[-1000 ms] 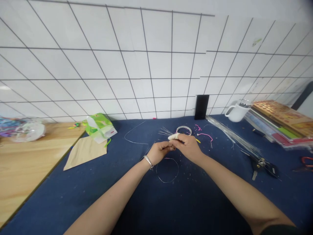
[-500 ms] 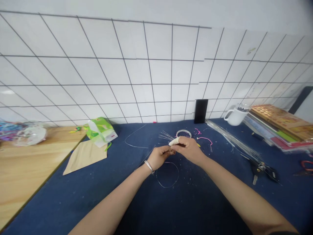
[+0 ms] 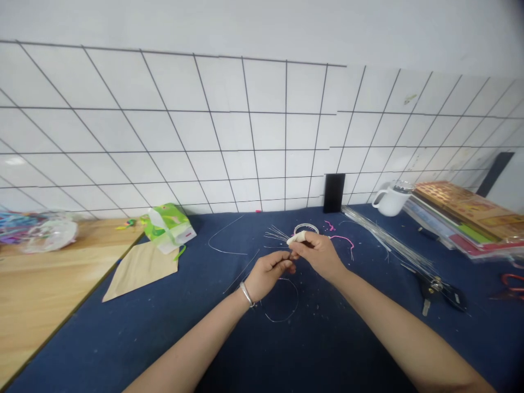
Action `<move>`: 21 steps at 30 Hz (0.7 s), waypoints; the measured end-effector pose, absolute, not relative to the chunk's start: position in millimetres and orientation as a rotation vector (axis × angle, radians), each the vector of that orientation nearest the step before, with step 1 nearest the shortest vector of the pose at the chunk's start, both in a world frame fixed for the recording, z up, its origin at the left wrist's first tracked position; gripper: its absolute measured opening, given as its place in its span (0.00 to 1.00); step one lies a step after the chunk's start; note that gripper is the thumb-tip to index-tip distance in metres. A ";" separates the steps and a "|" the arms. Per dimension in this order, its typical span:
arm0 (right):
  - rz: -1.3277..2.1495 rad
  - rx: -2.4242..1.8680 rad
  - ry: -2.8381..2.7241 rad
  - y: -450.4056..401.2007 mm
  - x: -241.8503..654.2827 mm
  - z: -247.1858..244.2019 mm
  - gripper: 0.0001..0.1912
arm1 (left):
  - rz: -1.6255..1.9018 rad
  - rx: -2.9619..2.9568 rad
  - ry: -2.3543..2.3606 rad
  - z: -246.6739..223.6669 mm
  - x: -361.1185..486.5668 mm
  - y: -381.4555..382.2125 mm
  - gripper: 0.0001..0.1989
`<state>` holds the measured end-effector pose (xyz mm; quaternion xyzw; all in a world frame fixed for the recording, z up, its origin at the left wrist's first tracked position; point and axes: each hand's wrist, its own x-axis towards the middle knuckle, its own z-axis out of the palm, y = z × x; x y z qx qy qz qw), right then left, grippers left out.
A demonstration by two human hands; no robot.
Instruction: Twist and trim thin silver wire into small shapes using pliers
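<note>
My left hand (image 3: 268, 273) wears a silver bangle and is closed in a pinch, its fingertips meeting those of my right hand (image 3: 319, 254). A thin wire loop (image 3: 297, 300) with a few pink beads shows just below the left fingers, partly covered by them; it appears to run up into that pinch. Thumb and forefinger of the right hand press together, with a pale wrap around one finger. What it pinches is too small to make out. Behind the fingertips fans a bunch of fine wires (image 3: 276, 233). A white ring (image 3: 306, 225) lies just beyond the right hand.
Pink cord (image 3: 344, 238) and tiny beads lie on the dark blue cloth (image 3: 196, 327). Further right are a wire bundle (image 3: 385, 234), keys (image 3: 428, 289), a white mug (image 3: 391, 201), stacked books (image 3: 470, 213) and scissors (image 3: 511, 284). A green packet (image 3: 170, 224) and brown paper (image 3: 143, 267) lie left.
The view has tilted up slightly. My left fingers have shifted a little right and opened out somewhat, covering more of the beads, and the loop's outline has changed. Both hands stay together.
</note>
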<state>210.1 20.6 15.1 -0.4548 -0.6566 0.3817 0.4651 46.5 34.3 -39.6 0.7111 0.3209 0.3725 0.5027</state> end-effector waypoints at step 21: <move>1.085 -1.034 -1.473 34.5 223.6 6.1 0.11 | 0.862 1.306 0.837 -20.1 46.2 19.2 0.13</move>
